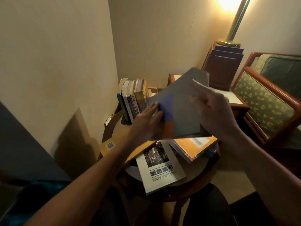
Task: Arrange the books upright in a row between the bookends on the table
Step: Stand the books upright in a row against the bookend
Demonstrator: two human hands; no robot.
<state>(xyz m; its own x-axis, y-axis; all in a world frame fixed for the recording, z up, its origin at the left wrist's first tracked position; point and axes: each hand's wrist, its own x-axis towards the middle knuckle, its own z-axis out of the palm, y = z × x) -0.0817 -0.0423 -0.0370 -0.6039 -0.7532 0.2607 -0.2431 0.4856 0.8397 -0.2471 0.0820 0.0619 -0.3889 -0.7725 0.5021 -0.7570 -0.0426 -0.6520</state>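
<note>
On my feed the far left is plain cream wall, with a dark blue shape cut off at the lower corner. A glossy yellow book (107, 145) with a barcode lies flat, jutting over the rim of the round wooden table (201, 170); the left forearm crosses it. Behind it, the row of upright books (132, 98) stands spine-out at the table's back, leaning on a dark bookend (125, 120) of which I see only the foot. Whatever stands right of the row is hidden.

The left hand (148, 121) lays straight fingers flat on the cover of the grey book (179, 110), thumb out of sight. That book, matte with blue and orange patches, is tilted in the air above the table, blurred and blocking the view behind. The right hand (213, 115) grips its right edge, forefinger stretched along the cover, the other fingers curled.

Below lie a white book (161, 172) with a photograph and an orange-covered book (195, 148), partly covered. Further right stand a brass lamp (234, 22) on a dark wooden cabinet (223, 66), and an upholstered armchair (268, 103), cut off.
</note>
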